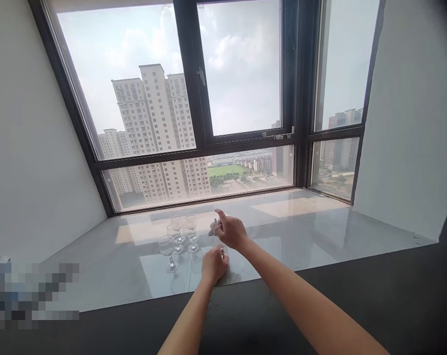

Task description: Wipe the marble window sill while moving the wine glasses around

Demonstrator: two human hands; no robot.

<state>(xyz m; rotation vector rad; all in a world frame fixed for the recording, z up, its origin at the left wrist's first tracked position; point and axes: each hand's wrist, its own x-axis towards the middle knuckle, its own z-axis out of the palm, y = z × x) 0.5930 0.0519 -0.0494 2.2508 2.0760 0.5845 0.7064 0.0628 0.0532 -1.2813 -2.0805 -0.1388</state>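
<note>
Several clear stemmed glasses [189,229] stand upright in a cluster on the glossy sill, left of my hands. The nearest glass [172,266] stands a little apart from the others. My left hand [214,265] is closed low over the sill, around what seems to be the stem of another clear glass, mostly hidden by my fingers. Just above and beyond it, my right hand [231,230] has its fingers curled at the top of that glass. A small grey, cloth-like piece [211,227] shows at its fingertips; its exact shape is hard to make out.
The pale, shiny window sill [282,246] reflects the light, and its front edge drops to a dark face. Behind it rises a dark-framed window [245,143] with a handle. White walls flank both sides. At the lower left, part of the view is blurred out by pixels.
</note>
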